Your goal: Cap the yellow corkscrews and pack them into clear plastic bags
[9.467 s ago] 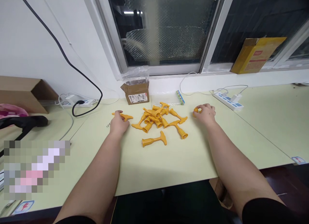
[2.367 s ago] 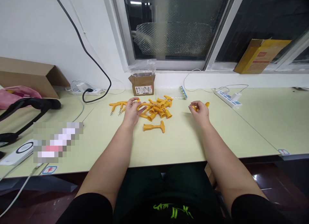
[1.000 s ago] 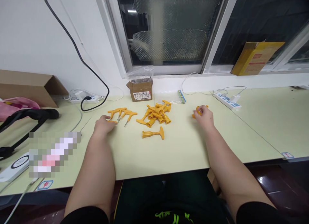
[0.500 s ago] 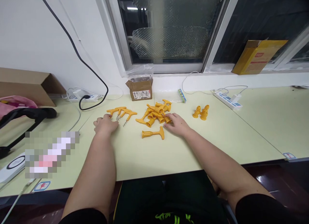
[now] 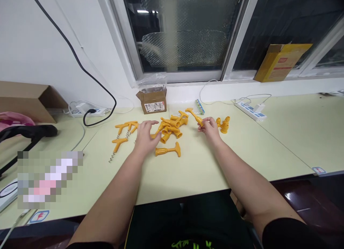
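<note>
A brown box (image 5: 153, 102) stands behind the yellow corkscrew pile (image 5: 172, 123) on the bench (image 5: 185, 177); one loose corkscrew (image 5: 168, 150) lies in front. The right hand (image 5: 211, 130) pinches a tilted corkscrew (image 5: 195, 116) beside the pile; the left hand (image 5: 146, 137), spread, masks the pile's left edge.

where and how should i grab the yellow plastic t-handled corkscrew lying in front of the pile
Grip the yellow plastic T-handled corkscrew by its narrow shaft, probably pinching from above and the near side: it lies flat, roughly left to right, the shaft slimmer than the fluted sleeve and crossbar at its ends, and the yellow plastic pile sits behind it.
</note>
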Motion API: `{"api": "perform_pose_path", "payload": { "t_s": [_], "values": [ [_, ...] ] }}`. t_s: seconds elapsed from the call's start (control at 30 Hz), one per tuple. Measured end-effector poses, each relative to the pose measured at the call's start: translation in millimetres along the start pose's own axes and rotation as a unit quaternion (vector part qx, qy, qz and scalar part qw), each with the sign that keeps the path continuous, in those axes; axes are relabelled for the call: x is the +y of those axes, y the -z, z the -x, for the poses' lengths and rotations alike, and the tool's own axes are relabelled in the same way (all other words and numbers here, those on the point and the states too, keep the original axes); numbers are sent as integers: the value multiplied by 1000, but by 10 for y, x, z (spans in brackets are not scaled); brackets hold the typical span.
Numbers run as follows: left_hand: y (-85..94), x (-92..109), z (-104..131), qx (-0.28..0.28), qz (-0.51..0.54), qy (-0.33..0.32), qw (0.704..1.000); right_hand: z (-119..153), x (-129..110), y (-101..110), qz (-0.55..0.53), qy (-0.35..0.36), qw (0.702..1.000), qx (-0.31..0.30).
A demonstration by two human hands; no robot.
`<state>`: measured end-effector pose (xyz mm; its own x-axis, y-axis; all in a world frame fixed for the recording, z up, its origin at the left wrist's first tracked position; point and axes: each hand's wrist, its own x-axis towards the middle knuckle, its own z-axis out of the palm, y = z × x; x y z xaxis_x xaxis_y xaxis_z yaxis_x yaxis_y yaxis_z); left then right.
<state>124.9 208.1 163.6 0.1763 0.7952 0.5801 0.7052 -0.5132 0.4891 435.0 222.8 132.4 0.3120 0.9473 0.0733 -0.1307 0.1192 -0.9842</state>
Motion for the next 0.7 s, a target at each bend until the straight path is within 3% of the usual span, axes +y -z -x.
{"api": "perform_pose_path", "payload": {
  "t_s": [0.1, 0.2, 0.37, 0.43, 0.53, 0.63, 0.7],
  "values": [
    [-55, 183, 44, -40, 88, -71, 993, 161, -123, -41, -35, -43, 992, -109],
    [-87, 254, 87, -93, 164, -93, 978, 327, -196, -108, -46, -105, 970, -212],
    [-165, 225, 116, -134, 255, 3, 957, 418, -193, -144, -21, -115, 949, -294],
    [-189, 223, 107, -138, 319, 73, 935, 428, -175, -132, 7, -64, 946, -318],
    [-203, 249, 81, -134, 416, 170, 883, 458, -168, -112, 100, 100, 938, -316],
    [-197, 264, 59, -121, 450, 248, 849, 470, -186, -95, 195, 283, 894, -288],
    [-177, 243, 43, -118, 458, 291, 832, 443, -197, -64, 228, 361, 867, -259]
  ]
}}
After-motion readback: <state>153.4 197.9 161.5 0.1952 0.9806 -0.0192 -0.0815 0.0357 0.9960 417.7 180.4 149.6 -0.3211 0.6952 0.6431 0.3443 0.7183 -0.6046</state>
